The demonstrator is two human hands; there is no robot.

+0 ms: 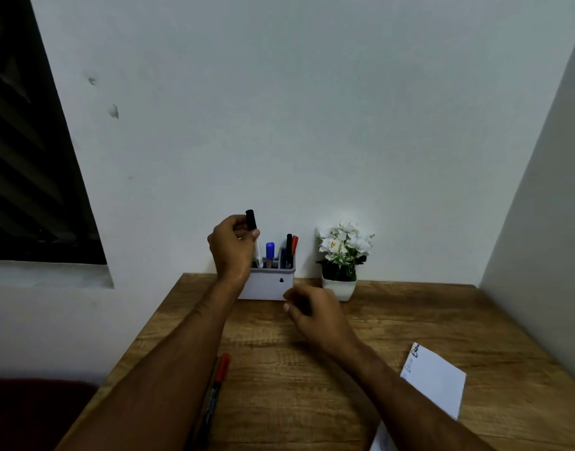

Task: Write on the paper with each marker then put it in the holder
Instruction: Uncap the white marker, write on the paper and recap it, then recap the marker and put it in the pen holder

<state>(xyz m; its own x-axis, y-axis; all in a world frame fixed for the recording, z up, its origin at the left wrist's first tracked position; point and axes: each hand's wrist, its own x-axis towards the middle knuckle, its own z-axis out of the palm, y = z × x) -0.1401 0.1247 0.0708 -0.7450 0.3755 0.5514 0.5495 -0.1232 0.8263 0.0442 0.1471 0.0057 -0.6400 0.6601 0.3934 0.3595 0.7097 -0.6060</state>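
We look from a single head-worn wide-angle camera, facing forward and slightly down across the wooden desk point(393, 323) toward the white wall point(312, 109). The forearms reach in from the bottom edge, close to us; the holder point(269, 286) stands far back against the wall.

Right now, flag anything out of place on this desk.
One red-capped marker lies loose on the table, not in the holder. The wall has two chipped spots. Nothing else stands out.
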